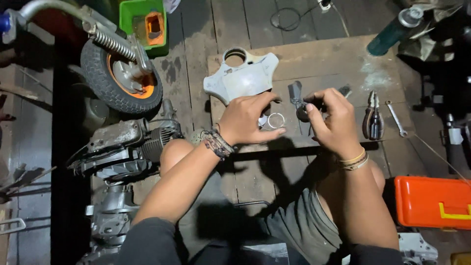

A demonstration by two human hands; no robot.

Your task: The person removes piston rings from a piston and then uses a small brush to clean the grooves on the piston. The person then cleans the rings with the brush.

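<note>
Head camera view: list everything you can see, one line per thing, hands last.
wheel: one, black tyre with orange rim, upper left on the floor
green tray: one, green with an orange part inside, top, behind the wheel
engine: one, grey metal, left, beside the knee
white cover: one, off-white, on the wooden board above the hands
metal ring: one, silver, on the board between the hands
pliers: one, dark handles, board's right side
spanner: one, silver, right of the pliers
spray can: one, dark green, top right
toolbox: one, orange with yellow latch, lower right
left hand: fingers curled over the board, beaded bracelet
right hand: gripping a small dark part, banded wrist
</note>
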